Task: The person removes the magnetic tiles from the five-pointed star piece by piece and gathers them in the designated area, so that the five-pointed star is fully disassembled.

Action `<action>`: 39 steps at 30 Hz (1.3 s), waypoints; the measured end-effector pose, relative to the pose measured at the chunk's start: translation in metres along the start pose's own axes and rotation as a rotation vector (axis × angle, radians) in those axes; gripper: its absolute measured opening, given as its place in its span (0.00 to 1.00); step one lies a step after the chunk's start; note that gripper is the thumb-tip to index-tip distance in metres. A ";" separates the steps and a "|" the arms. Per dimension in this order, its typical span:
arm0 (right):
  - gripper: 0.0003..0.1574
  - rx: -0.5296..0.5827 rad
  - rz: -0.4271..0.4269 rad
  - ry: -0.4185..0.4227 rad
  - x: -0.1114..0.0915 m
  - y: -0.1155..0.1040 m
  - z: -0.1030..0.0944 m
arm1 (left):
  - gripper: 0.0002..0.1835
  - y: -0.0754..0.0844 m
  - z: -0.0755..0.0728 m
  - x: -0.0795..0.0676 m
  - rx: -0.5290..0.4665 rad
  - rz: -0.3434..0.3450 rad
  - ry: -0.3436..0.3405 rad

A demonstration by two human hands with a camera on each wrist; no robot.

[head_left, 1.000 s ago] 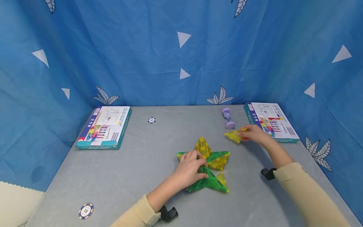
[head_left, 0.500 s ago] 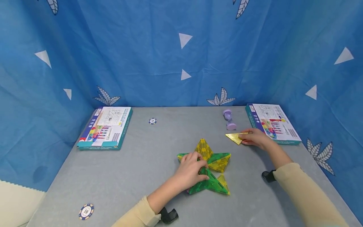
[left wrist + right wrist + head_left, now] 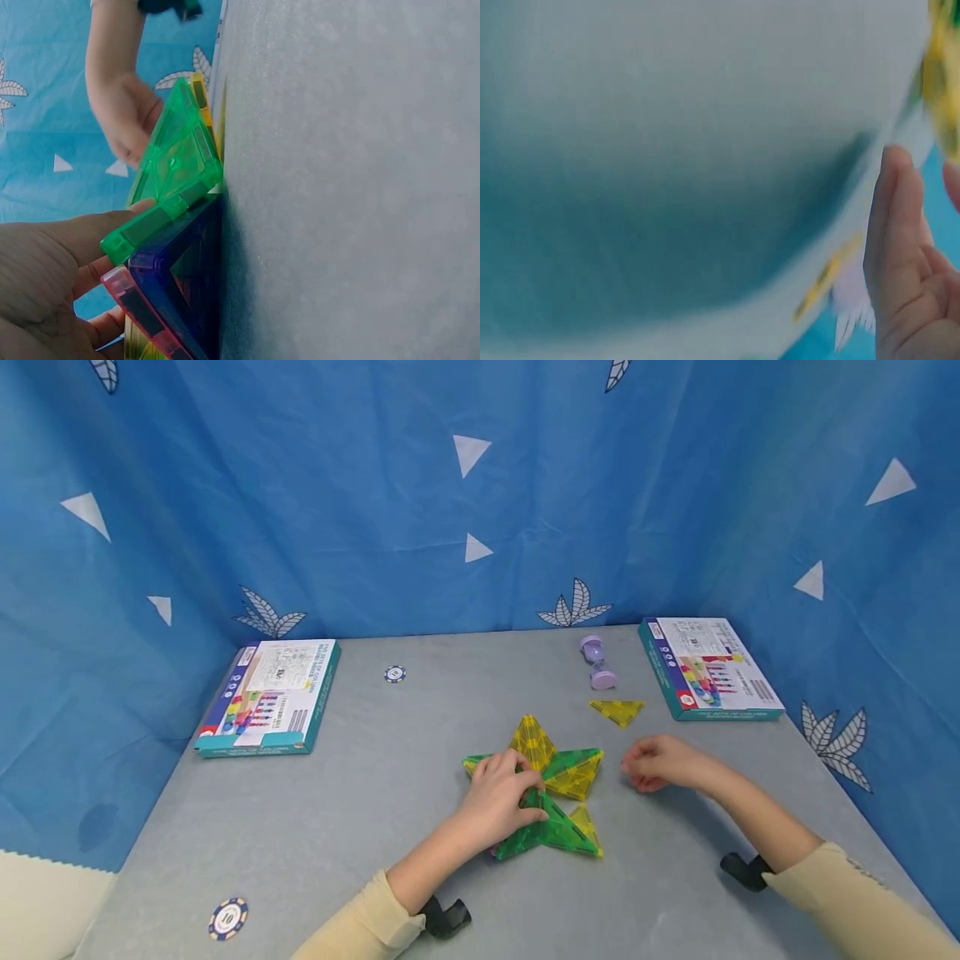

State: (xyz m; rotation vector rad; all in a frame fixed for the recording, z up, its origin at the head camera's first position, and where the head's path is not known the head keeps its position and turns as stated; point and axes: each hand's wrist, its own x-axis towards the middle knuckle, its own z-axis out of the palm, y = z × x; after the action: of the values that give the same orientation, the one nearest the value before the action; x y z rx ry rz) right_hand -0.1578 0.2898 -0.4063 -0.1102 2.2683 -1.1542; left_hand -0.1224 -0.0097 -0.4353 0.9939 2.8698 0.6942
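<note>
- While my left hand (image 3: 497,797) grips the green and yellow star (image 3: 558,831), its thumb and fingers are bent around a green ridge, clamped on the piece.
- My right hand (image 3: 667,762) holds nothing; from its wrist, the fingers look fairly straight and together, the thumb apart.
- It is over the table (image 3: 390,777), beside the star.
- Just beyond it lies a yellow triangle tile (image 3: 618,711), near the purple hourglass (image 3: 597,662).
</note>
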 end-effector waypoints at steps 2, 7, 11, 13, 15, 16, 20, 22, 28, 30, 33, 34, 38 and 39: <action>0.16 0.048 -0.013 -0.079 -0.005 -0.001 0.020 | 0.14 -0.001 0.000 0.000 0.004 -0.005 -0.001; 0.18 0.170 0.000 -0.173 -0.011 -0.002 0.057 | 0.14 -0.001 0.000 0.001 0.011 -0.012 -0.016; 0.18 0.216 0.025 -0.181 -0.009 -0.003 0.069 | 0.14 -0.001 0.001 0.001 0.011 -0.008 -0.017; 0.16 0.223 0.028 -0.182 -0.008 -0.002 0.073 | 0.14 -0.001 0.001 0.001 0.010 -0.003 -0.015; 0.15 0.222 0.015 -0.190 -0.007 -0.001 0.075 | 0.14 -0.002 0.001 0.002 0.011 0.003 -0.009; 0.15 0.220 0.002 -0.195 -0.006 0.000 0.077 | 0.14 -0.002 0.001 0.002 0.013 0.006 -0.008; 0.14 0.208 -0.053 -0.203 -0.007 0.003 0.078 | 0.14 -0.001 0.000 0.002 0.019 0.005 -0.003; 0.13 0.196 -0.079 -0.198 -0.009 0.005 0.076 | 0.13 -0.001 -0.002 0.002 0.020 0.000 -0.005; 0.13 0.127 -0.145 -0.267 -0.024 0.013 0.046 | 0.13 -0.001 -0.003 0.000 0.004 -0.008 -0.016; 0.13 0.082 -0.143 -0.260 -0.031 0.009 0.027 | 0.14 -0.001 -0.002 0.000 0.002 -0.005 -0.015; 0.13 0.020 -0.141 -0.167 -0.035 -0.004 -0.003 | 0.14 -0.002 0.000 -0.001 0.000 -0.001 -0.008; 0.14 0.012 -0.130 -0.119 -0.035 -0.011 -0.011 | 0.14 -0.002 0.000 -0.001 0.000 0.001 -0.006; 0.23 -0.006 -0.108 0.059 -0.018 -0.036 -0.033 | 0.13 -0.002 0.000 -0.001 -0.003 0.001 -0.007; 0.25 -0.003 -0.091 0.090 -0.009 -0.042 -0.035 | 0.13 -0.002 0.000 -0.001 -0.004 0.002 -0.007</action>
State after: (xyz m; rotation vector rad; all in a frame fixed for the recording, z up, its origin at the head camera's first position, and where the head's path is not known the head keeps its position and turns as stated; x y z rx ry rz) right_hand -0.1764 0.2919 -0.3540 -0.1672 2.3661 -1.2246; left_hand -0.1224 -0.0116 -0.4360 0.9974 2.8609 0.6948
